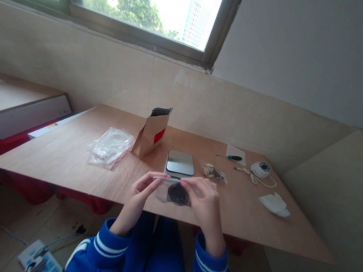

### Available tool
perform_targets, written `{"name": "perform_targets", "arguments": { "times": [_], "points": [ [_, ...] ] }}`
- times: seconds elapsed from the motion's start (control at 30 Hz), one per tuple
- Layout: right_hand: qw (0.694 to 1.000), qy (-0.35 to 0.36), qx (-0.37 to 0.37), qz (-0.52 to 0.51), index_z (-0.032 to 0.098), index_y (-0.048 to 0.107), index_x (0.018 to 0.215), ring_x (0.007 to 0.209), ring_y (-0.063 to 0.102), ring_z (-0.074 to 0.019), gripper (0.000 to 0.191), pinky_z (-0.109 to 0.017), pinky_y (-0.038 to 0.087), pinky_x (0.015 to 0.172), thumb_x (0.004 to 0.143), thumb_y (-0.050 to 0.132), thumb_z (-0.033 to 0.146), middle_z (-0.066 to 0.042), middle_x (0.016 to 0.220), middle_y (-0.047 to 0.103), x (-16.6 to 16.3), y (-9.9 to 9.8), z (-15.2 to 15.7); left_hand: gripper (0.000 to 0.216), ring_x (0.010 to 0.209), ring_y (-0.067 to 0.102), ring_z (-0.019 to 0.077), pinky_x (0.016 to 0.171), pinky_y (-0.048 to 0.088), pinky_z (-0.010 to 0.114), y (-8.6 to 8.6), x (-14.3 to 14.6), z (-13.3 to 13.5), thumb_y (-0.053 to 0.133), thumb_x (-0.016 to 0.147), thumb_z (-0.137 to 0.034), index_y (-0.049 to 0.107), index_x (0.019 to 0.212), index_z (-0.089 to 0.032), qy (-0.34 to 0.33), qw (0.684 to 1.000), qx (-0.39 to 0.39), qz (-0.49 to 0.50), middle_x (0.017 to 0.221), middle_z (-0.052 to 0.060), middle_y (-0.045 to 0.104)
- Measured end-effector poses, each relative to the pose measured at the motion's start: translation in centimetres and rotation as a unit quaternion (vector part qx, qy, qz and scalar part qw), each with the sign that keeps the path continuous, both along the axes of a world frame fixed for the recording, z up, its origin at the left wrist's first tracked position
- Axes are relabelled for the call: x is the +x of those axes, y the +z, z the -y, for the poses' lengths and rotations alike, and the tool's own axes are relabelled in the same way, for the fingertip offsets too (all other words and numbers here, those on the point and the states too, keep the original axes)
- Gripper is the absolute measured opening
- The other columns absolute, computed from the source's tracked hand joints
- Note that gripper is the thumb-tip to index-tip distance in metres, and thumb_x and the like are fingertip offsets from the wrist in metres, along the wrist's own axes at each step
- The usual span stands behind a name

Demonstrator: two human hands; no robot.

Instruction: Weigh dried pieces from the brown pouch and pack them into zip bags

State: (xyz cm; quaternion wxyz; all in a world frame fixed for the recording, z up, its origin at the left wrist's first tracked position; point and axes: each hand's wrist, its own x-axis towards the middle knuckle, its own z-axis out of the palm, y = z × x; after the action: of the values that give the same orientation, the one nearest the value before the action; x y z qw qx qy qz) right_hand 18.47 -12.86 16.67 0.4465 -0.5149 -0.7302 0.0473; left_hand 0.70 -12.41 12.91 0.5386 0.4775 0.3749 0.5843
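Observation:
Between my two hands hangs a clear plastic bag [161, 193] with something round and dark [177, 193] inside. My left hand [145, 188] pinches the bag's top edge near its left end. My right hand [204, 197] pinches the same edge toward the right. Just beyond the bag lies a small scale [180, 162] with a shiny square plate, partly covered by my fingers at its near side. To the scale's right is a small clear packet [212, 172] with pale and dark pieces in it.
On the wooden table [61, 154] are a pile of clear bags [111, 145], an upright brown paper bag [150, 135], a green-handled screwdriver [234, 157], a white dome camera [260, 169] with cable, and a crumpled white sheet [274, 204]. A power strip [40, 263] lies on the floor.

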Motion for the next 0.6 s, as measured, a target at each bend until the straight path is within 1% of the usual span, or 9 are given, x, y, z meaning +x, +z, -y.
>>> {"name": "perform_targets", "arguments": {
  "times": [0.1,0.17,0.2,0.27,0.3,0.37,0.47,0.53,0.6],
  "points": [
    [0.992,-0.076,0.091,-0.035,0.025,0.073,0.089,0.083,0.065,-0.0222,0.014,-0.037,0.042,0.082,0.090,0.060,0.029,-0.003,0.089,0.074,1.2,2.3,-0.2,0.039,0.119,0.056,0.0250,0.102,0.043,0.037,-0.2,-0.1,-0.2,0.063,0.083,-0.035,0.062,0.119,-0.020,0.013,1.000,0.003,0.021,0.128,0.009,0.062],
    [0.962,-0.177,0.189,-0.092,0.024,0.073,0.098,0.087,0.064,-0.0232,0.018,-0.037,0.042,0.083,0.091,0.058,0.030,-0.006,0.094,0.072,1.7,3.3,-0.2,0.045,0.122,0.055,0.0249,0.104,0.041,0.038,-0.4,-0.3,-0.4,0.062,0.083,-0.035,0.057,0.125,-0.022,0.008,1.000,-0.005,0.028,0.135,0.009,0.057],
    [0.950,-0.204,0.216,-0.097,0.024,0.073,0.100,0.087,0.063,-0.0231,0.020,-0.037,0.043,0.082,0.091,0.057,0.030,-0.007,0.094,0.071,1.8,3.5,-0.3,0.045,0.123,0.054,0.0250,0.105,0.041,0.038,-0.6,-0.3,-0.5,0.061,0.084,-0.036,0.056,0.126,-0.022,0.008,0.999,-0.008,0.030,0.137,0.009,0.055],
    [0.969,-0.158,0.189,-0.029,0.025,0.074,0.097,0.079,0.061,-0.0210,0.021,-0.035,0.042,0.076,0.093,0.054,0.030,-0.006,0.085,0.069,1.6,3.2,-0.7,0.045,0.127,0.051,0.0253,0.107,0.038,0.039,-0.9,-0.2,-0.6,0.060,0.084,-0.036,0.056,0.127,-0.022,0.025,0.999,-0.008,0.027,0.140,0.010,0.052],
    [0.984,-0.105,0.142,0.027,0.026,0.075,0.093,0.075,0.059,-0.0199,0.023,-0.033,0.042,0.073,0.094,0.052,0.029,-0.004,0.081,0.068,1.4,2.6,-0.9,0.046,0.128,0.049,0.0254,0.108,0.037,0.040,-1.0,-0.1,-0.6,0.060,0.084,-0.036,0.056,0.127,-0.022,0.036,0.999,-0.008,0.024,0.141,0.009,0.051],
    [0.992,-0.023,0.052,0.116,0.028,0.075,0.091,0.073,0.058,-0.0188,0.024,-0.033,0.039,0.070,0.094,0.051,0.025,-0.003,0.077,0.067,0.7,1.4,-1.5,0.048,0.130,0.046,0.0254,0.109,0.037,0.040,-1.3,0.3,-0.6,0.062,0.083,-0.037,0.055,0.128,-0.023,0.050,0.999,-0.012,0.018,0.141,0.009,0.051],
    [0.987,0.007,0.004,0.161,0.027,0.074,0.091,0.075,0.057,-0.0182,0.023,-0.033,0.036,0.071,0.093,0.053,0.019,-0.002,0.078,0.068,-0.2,-0.1,-2.1,0.044,0.128,0.049,0.0262,0.108,0.038,0.042,-1.7,0.6,-0.3,0.063,0.081,-0.038,0.060,0.122,-0.022,0.033,0.999,-0.021,-0.004,0.136,0.008,0.056],
    [0.984,0.034,-0.009,0.177,0.027,0.074,0.091,0.075,0.057,-0.0176,0.023,-0.032,0.036,0.072,0.093,0.053,0.018,-0.001,0.078,0.068,-0.5,-0.4,-2.2,0.037,0.125,0.051,0.0267,0.108,0.037,0.043,-2.1,0.6,-0.2,0.062,0.082,-0.039,0.065,0.114,-0.020,0.011,1.000,-0.015,-0.020,0.129,0.008,0.061],
    [0.984,0.028,-0.007,0.175,0.027,0.073,0.092,0.077,0.058,-0.0185,0.022,-0.033,0.036,0.073,0.094,0.053,0.020,-0.002,0.080,0.069,-0.6,-0.4,-2.1,0.034,0.122,0.053,0.0267,0.107,0.038,0.043,-2.4,0.4,-0.1,0.060,0.084,-0.038,0.067,0.111,-0.018,-0.005,1.000,-0.005,-0.021,0.124,0.009,0.063]
  ]
}}
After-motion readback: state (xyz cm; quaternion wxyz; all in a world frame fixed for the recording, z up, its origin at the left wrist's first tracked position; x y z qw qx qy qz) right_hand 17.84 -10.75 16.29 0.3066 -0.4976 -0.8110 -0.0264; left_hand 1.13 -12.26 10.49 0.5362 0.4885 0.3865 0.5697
